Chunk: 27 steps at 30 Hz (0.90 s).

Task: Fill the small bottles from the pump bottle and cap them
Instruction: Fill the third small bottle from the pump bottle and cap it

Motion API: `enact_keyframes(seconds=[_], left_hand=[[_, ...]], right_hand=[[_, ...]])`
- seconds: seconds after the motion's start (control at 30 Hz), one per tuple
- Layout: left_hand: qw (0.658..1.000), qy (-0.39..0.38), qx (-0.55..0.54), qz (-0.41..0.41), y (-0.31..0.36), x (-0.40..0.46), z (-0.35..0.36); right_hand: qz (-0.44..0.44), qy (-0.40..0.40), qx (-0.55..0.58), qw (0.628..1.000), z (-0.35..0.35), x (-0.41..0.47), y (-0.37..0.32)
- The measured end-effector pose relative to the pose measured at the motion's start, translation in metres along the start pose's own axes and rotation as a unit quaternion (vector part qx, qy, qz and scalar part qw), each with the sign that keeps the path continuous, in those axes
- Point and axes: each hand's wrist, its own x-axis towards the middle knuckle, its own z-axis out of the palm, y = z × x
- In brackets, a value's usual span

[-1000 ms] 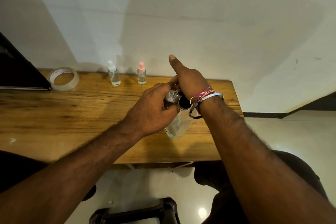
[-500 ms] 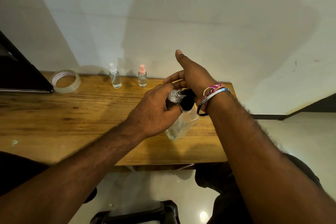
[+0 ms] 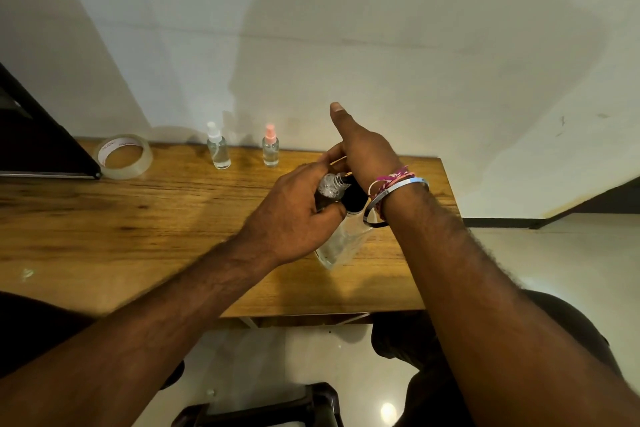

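The small clear glass bottle is held clamped in the left hand's grip, mouth tilted to the black pump head of the clear pump bottle just beside it on the wooden bench, while the right hand, thumb raised, presses the pump and has dropped slightly from half a second ago.

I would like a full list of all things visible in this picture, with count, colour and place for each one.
small spray bottles: 2, clear, one with white top, one with pink top; standing at the table's far edge.
small bottle: 1, clear, held in the left hand at the pump.
pump bottle: 1, clear with black pump; on the table under both hands.
tape roll: 1, clear; far left on the table.
table: 1, brown wood.
dark panel: 1, black; left edge.
bracelets: silver bangle, pink threads; right wrist.
left hand: grips the small bottle.
right hand: on the pump, thumb raised.
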Motion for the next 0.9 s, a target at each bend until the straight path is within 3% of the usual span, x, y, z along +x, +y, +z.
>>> enact_keyframes(seconds=[0.37, 0.9], left_hand=[[0.999, 0.019, 0.049, -0.004, -0.002, -0.002, 0.000], [1.000, 0.024, -0.018, 0.009, 0.004, -0.002, -0.001]], right_hand=[[-0.058, 0.033, -0.065, 0.996, 0.004, 0.000, 0.005], [0.005, -0.047, 0.002, 0.999, -0.006, 0.001, -0.007]])
